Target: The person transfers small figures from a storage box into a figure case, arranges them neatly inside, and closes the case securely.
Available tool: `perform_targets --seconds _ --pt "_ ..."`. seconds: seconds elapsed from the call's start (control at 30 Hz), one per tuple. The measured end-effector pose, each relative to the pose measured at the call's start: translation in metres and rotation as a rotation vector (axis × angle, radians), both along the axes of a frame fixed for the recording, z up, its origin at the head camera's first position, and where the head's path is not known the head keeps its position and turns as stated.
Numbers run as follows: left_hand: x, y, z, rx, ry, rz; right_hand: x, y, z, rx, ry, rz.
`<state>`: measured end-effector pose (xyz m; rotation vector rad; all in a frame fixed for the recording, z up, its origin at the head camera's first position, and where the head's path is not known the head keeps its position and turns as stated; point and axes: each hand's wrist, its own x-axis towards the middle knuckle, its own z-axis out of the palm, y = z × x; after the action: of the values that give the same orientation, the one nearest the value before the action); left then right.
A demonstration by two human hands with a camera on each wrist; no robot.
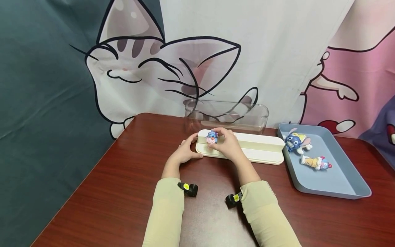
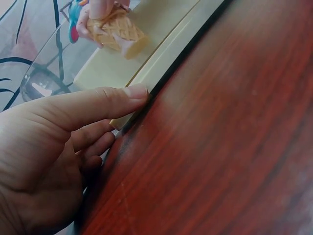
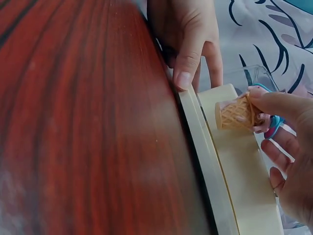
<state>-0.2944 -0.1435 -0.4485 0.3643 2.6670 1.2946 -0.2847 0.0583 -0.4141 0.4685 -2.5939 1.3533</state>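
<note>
A cream stepped display base [image 1: 262,156] lies lengthwise on the table. My left hand [image 1: 182,151] grips its left end, the thumb on the front edge and the fingers round the side. With my right hand [image 1: 229,145] I pinch a small blue and pink figurine [image 1: 212,136] over the left part of the base. In the right wrist view the figurine's waffle-cone bottom [image 3: 235,113] shows, tilted, with my thumb across the cone. Part of the figurine's upper body is hidden behind my fingers in both wrist views.
Behind the base stands a clear plastic cover [image 1: 226,115]. To the right, a grey-blue tray [image 1: 342,178] holds a blue long-eared figurine [image 1: 296,141] and an ice-cream-cone figurine [image 1: 316,163] lying on its side. A cartoon-printed curtain [image 1: 277,51] hangs behind the brown table [image 1: 123,192].
</note>
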Motion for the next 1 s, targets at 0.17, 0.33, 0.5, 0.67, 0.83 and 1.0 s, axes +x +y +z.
perform_targets --seconds 0.17,0.33,0.5,0.67,0.83,1.0 --pt "-0.0002 0.0009 0.0008 -0.004 -0.001 0.004 -0.0021 0.0015 -0.0047 0.014 0.065 -0.004" --pt "-0.0004 0.0012 0.0008 -0.006 -0.001 0.003 -0.0017 0.0013 -0.0059 0.055 0.093 -0.002" --pt "-0.0007 0.0012 0.0010 -0.010 0.002 0.002 -0.0018 0.0013 -0.0067 0.080 0.092 -0.001" --pt "-0.0002 0.0013 0.0023 -0.011 -0.004 0.004 -0.0009 0.0008 -0.0065 0.100 0.108 0.005" --pt "0.0006 0.0012 0.0028 -0.009 -0.001 0.007 -0.0001 -0.0005 -0.0066 0.100 0.117 0.008" --pt "0.0007 0.0010 0.0019 -0.007 0.000 0.008 -0.0003 -0.0013 -0.0075 0.121 0.096 -0.001"
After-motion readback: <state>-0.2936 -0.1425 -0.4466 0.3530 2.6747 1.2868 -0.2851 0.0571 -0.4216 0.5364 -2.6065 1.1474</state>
